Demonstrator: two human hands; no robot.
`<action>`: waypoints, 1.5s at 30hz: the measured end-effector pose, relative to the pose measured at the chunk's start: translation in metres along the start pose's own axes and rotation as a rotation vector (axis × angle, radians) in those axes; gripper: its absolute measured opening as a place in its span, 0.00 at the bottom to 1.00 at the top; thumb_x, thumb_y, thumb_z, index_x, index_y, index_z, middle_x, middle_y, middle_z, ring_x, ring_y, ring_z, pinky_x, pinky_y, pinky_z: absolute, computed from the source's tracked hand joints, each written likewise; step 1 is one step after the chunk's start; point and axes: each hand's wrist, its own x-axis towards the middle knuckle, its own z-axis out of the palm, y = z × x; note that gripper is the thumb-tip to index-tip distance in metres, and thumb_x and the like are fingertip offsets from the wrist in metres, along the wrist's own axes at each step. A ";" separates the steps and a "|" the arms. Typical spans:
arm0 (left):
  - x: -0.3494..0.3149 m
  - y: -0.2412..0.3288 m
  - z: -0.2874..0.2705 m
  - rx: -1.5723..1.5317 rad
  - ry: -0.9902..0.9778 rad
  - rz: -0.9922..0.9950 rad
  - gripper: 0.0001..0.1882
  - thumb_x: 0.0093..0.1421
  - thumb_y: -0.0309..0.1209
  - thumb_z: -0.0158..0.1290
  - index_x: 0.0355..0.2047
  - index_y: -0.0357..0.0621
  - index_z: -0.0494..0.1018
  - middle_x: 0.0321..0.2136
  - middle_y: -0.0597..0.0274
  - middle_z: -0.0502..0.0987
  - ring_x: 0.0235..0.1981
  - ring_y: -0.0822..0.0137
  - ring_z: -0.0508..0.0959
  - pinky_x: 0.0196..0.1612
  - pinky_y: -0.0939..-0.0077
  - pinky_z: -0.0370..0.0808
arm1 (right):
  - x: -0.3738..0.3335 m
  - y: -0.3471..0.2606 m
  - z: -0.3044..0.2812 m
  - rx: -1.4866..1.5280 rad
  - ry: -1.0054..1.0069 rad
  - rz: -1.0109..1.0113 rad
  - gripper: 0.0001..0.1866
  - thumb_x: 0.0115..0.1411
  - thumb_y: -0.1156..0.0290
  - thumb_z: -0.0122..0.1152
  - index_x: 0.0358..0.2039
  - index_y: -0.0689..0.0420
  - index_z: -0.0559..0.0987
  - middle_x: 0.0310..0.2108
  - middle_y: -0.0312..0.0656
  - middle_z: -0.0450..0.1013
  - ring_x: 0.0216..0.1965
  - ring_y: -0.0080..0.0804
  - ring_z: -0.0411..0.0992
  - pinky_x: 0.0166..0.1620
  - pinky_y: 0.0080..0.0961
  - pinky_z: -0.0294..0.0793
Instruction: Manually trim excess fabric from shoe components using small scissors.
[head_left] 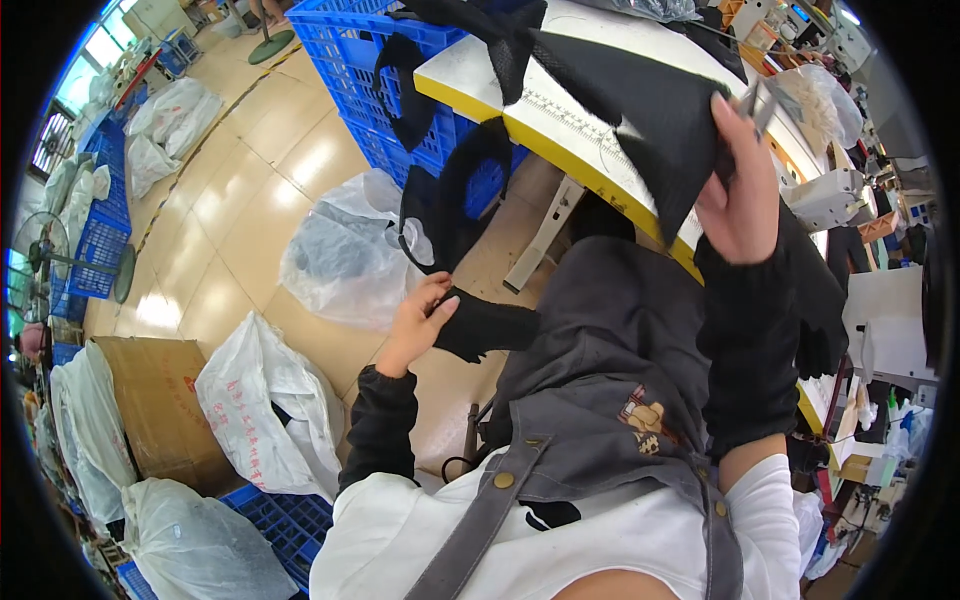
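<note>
My left hand (412, 322) pinches the end of a black fabric piece (488, 326) with a ragged edge, held out beside my lap. From near these fingers a curved chain of black fabric strips (470, 190) rises to the table corner. My right hand (742, 190), raised above the table edge, is closed at the side of a large black fabric panel (640, 95). A blurred grey metal tool, perhaps thread snips (762, 105), shows by its fingers; how it is held is hidden. The panel lies partly over the white table (460, 75) and its ruler markings.
Blue plastic crates (340, 60) stand against the table's left end. A clear plastic bag (340, 250) lies on the tiled floor below. White sacks (270, 400) and a cardboard box (165, 410) are at left. A sewing machine (828, 198) stands at right.
</note>
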 end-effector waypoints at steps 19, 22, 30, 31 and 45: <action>-0.012 0.069 -0.009 0.157 -0.017 -0.041 0.07 0.55 0.28 0.54 0.30 0.36 0.71 0.50 0.61 0.67 0.35 0.72 0.72 0.40 0.77 0.68 | -0.103 -0.002 -0.049 -0.944 0.295 -0.210 0.07 0.47 0.79 0.62 0.27 0.62 0.74 0.20 0.34 0.69 0.21 0.21 0.66 0.26 0.19 0.65; -0.014 0.099 -0.012 -0.203 -0.213 0.062 0.09 0.57 0.32 0.51 0.28 0.36 0.71 0.55 0.53 0.60 0.38 0.67 0.74 0.44 0.72 0.68 | -0.123 -0.034 -0.049 -0.812 0.236 -0.500 0.05 0.47 0.76 0.57 0.25 0.63 0.76 0.20 0.37 0.71 0.22 0.28 0.69 0.31 0.23 0.69; 0.002 0.129 0.038 -0.400 -0.620 0.322 0.13 0.56 0.37 0.52 0.26 0.38 0.70 0.60 0.44 0.51 0.52 0.52 0.67 0.52 0.60 0.63 | -0.096 0.027 -0.007 -1.050 -0.709 -0.501 0.10 0.37 0.75 0.63 0.23 0.58 0.73 0.17 0.38 0.62 0.19 0.33 0.62 0.19 0.27 0.60; 0.003 0.128 0.043 -0.361 -0.651 0.358 0.13 0.56 0.36 0.52 0.25 0.38 0.69 0.60 0.45 0.50 0.52 0.51 0.67 0.52 0.60 0.63 | -0.095 0.039 -0.008 -1.030 -0.728 -0.481 0.12 0.36 0.74 0.64 0.24 0.58 0.73 0.18 0.37 0.61 0.20 0.33 0.62 0.20 0.27 0.61; 0.004 0.143 0.038 -0.009 -0.794 0.381 0.08 0.54 0.27 0.54 0.28 0.34 0.68 0.55 0.44 0.59 0.46 0.56 0.70 0.48 0.68 0.65 | -0.090 0.057 -0.013 -1.258 -0.831 -0.773 0.14 0.32 0.68 0.61 0.24 0.57 0.74 0.23 0.34 0.61 0.25 0.27 0.62 0.21 0.21 0.62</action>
